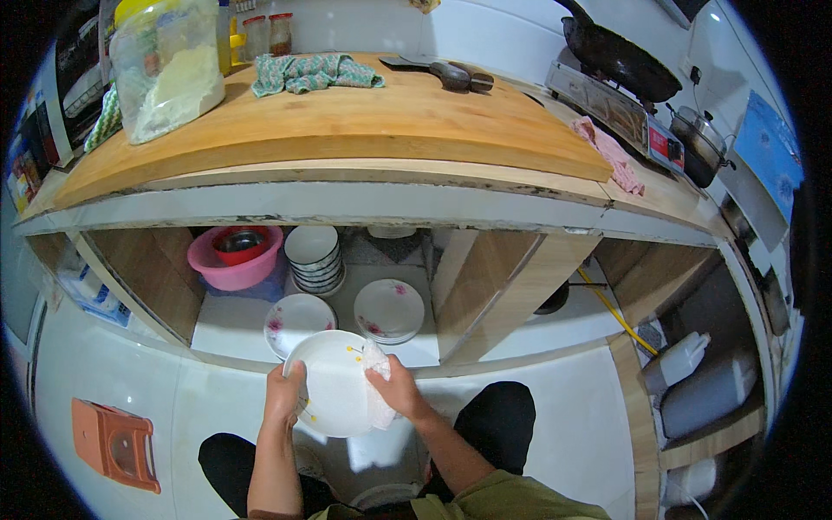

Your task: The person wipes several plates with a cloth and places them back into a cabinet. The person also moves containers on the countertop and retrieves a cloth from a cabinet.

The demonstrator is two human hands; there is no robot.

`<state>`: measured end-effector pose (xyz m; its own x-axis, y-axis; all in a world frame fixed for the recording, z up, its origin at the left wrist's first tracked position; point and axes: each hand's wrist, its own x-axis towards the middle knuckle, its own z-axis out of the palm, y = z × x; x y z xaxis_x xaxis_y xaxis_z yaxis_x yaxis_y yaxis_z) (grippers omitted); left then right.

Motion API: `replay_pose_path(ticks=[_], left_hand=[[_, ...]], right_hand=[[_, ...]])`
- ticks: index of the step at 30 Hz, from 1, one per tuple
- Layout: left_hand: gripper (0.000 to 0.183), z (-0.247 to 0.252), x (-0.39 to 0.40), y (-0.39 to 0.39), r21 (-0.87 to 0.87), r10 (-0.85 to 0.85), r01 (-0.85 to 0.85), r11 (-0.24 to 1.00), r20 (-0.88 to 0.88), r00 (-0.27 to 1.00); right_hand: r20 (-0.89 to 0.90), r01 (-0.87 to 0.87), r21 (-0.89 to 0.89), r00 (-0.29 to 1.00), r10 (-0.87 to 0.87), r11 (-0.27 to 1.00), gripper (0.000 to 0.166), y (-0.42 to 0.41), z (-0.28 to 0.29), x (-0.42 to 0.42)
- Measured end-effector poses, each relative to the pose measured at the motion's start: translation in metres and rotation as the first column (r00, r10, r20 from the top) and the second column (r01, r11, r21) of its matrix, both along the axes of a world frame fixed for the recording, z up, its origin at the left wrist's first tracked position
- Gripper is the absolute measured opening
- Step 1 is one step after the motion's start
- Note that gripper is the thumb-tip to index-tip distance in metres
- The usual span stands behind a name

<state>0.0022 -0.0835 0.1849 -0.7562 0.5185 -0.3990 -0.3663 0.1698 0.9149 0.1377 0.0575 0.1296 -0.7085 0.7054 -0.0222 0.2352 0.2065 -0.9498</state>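
A white plate with small yellow flowers is held up in front of me, before the open lower cupboard. My left hand grips its left rim, thumb on the upper face. At the right rim, my right hand pinches a white cloth or paper wipe against the plate. Just beyond it, on the cupboard floor, lie a pink-flowered plate and, to the right, a stack of similar plates. Behind them stands a stack of bowls.
Left of the bowls sits a pink basin with a red bowl inside. The countertop edge overhangs the cupboard. A cleaver and a green cloth rest on the wooden board. An orange stool is on the floor at left.
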Motion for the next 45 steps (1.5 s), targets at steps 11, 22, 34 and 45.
replay_pose_path(ticks=[11,22,34,45], left_hand=[[0.028,-0.037,0.033,0.011,0.205,0.237,-0.193,0.96,-0.218,0.947],[0.035,-0.038,0.04,0.025,0.119,0.273,-0.259,0.959,-0.121,0.954],[0.038,-0.034,0.028,0.015,0.047,-0.059,0.052,0.998,0.158,0.986],[0.025,-0.095,-0.02,0.015,0.07,0.269,-0.287,0.955,0.195,0.943]], right_hand=[[-0.049,0.306,-0.392,0.935,-0.352,0.867,0.032,-0.037,-0.069,-0.015],[0.003,0.416,-0.371,0.894,-0.447,0.83,0.033,-0.035,-0.051,-0.011],[0.003,0.161,-0.164,0.987,-0.163,0.973,0.039,0.016,-0.04,0.009],[0.138,0.206,0.056,0.967,-0.212,0.977,0.05,0.021,-0.087,-0.085]])
